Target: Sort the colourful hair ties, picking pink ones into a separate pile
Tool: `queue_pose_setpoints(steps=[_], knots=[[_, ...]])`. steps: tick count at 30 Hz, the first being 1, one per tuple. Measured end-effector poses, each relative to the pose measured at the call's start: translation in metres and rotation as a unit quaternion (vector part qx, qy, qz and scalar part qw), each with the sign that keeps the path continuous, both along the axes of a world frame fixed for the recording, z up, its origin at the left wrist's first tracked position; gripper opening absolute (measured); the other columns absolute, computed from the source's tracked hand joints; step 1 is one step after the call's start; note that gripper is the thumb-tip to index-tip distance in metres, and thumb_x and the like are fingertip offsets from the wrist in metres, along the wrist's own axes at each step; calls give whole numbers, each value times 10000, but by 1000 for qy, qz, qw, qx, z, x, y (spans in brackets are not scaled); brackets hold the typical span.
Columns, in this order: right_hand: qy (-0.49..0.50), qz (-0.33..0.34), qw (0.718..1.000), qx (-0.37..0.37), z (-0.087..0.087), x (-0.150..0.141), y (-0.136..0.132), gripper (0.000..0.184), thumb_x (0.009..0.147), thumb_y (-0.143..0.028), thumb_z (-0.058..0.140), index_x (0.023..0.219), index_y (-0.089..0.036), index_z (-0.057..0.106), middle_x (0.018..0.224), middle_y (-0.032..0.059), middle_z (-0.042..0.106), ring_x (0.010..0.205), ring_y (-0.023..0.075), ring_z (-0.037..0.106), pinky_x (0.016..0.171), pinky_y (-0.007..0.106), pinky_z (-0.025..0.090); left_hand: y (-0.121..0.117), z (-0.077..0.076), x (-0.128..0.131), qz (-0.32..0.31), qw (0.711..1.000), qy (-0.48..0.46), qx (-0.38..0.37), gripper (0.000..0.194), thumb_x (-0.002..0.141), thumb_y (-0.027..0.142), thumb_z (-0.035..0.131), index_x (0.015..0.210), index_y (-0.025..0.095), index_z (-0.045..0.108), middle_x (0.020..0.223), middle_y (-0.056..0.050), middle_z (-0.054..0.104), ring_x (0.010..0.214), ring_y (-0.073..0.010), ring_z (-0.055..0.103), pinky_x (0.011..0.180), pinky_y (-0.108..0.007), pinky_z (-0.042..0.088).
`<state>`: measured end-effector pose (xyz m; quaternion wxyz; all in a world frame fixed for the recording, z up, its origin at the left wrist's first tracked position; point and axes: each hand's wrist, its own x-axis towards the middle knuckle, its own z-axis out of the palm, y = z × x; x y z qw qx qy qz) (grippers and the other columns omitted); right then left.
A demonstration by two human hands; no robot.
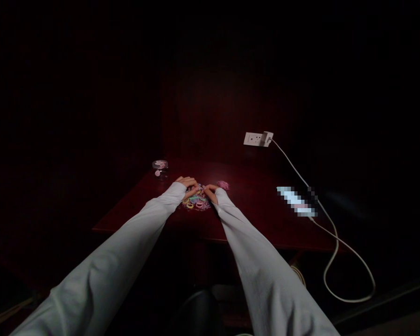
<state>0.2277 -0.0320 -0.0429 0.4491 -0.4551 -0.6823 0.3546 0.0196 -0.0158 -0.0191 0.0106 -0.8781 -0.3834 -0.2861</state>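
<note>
A loose heap of hair ties (195,203) in yellow, pink, mint and lilac lies on the dark red table. My left hand (188,185) is over the heap's far left side, fingers bent toward the thumb. From the right, my right hand (211,191) comes in with thumb and forefinger pinched together. Both hands nearly meet above the heap, and anything between their fingertips is too small to make out. Just beyond my right hand lies a smaller pile of pink hair ties (223,185).
A clear round container (160,164) with pale pink contents stands at the table's back left. On the right lies a pixelated bright device (296,201) with a white cable (331,224) running to a wall socket (254,139). The surroundings are very dark.
</note>
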Motion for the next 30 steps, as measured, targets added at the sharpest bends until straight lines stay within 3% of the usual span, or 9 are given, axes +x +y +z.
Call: queue_pose_setpoints(steps=[8, 16, 24, 30], knots=[[8, -31, 999, 30, 5, -3, -4, 443, 863, -610, 632, 642, -238, 539, 647, -13, 523, 649, 163, 457, 653, 297, 378, -3, 6, 0, 56, 998, 7, 40, 127, 868, 164, 644, 751, 213, 643, 789, 5, 714, 840, -196, 616, 825, -346, 367], [20, -67, 997, 26, 22, 0, -18, 376, 905, -483, 633, 643, -239, 517, 621, -13, 481, 635, 166, 435, 636, 312, 366, -3, 9, -10, 134, 989, -17, 67, 162, 901, 175, 643, 749, 214, 605, 768, 4, 681, 847, -211, 600, 855, -386, 346], [20, -89, 995, 31, 24, -1, -21, 444, 875, -614, 578, 628, -256, 486, 629, 18, 517, 659, 192, 466, 638, 324, 384, -7, 11, -11, 156, 984, -38, 83, 183, 880, 143, 634, 721, 217, 582, 755, 1, 678, 840, -217, 583, 856, -399, 339], [34, -120, 992, 30, 26, -1, -19, 428, 878, -568, 588, 604, -255, 489, 619, 9, 506, 662, 191, 475, 656, 331, 399, -7, 14, -13, 175, 982, -31, 68, 159, 902, 169, 635, 750, 214, 627, 786, -13, 694, 874, -230, 603, 878, -405, 335]])
